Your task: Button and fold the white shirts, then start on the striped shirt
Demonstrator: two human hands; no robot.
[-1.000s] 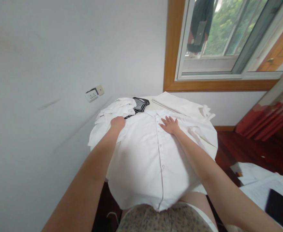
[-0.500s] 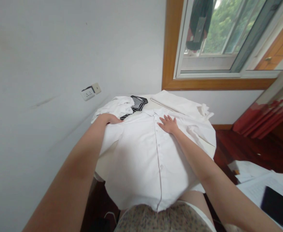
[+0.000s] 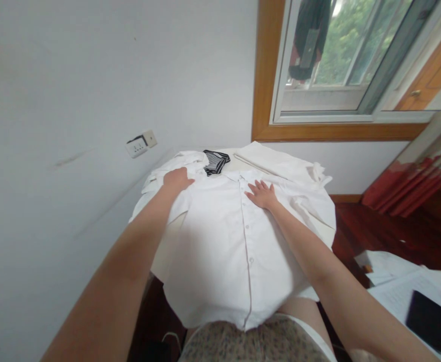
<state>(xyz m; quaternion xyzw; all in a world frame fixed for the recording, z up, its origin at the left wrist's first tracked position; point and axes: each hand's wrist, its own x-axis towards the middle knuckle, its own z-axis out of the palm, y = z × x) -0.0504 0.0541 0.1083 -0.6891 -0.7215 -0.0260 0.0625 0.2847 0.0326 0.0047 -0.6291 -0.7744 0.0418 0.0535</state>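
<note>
1. The shirt lies on the table, collar at 12 o'clock.
2. The right hand is flat on it, near 1 o'clock.
3. The left hand is at 10 o'clock; I can't tell if it grips.
4. Striped cloth sits at 11 o'clock.

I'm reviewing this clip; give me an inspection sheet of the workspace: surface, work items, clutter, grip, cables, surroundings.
Surface: pale table, mostly covered by fabric.
Work items: white buttoned shirt, spread front up, hem hanging over the near edge.
Clutter: crumpled white cloth, striped cloth and folded white fabric along the far side; papers and a dark flat object at right.
Grip: left hand at the shirt's left shoulder, pinch unclear; right hand flat on its chest, fingers spread.
Cables: pale cord low at left.
Surroundings: wall socket, window, red-and-pale curtain.
</note>
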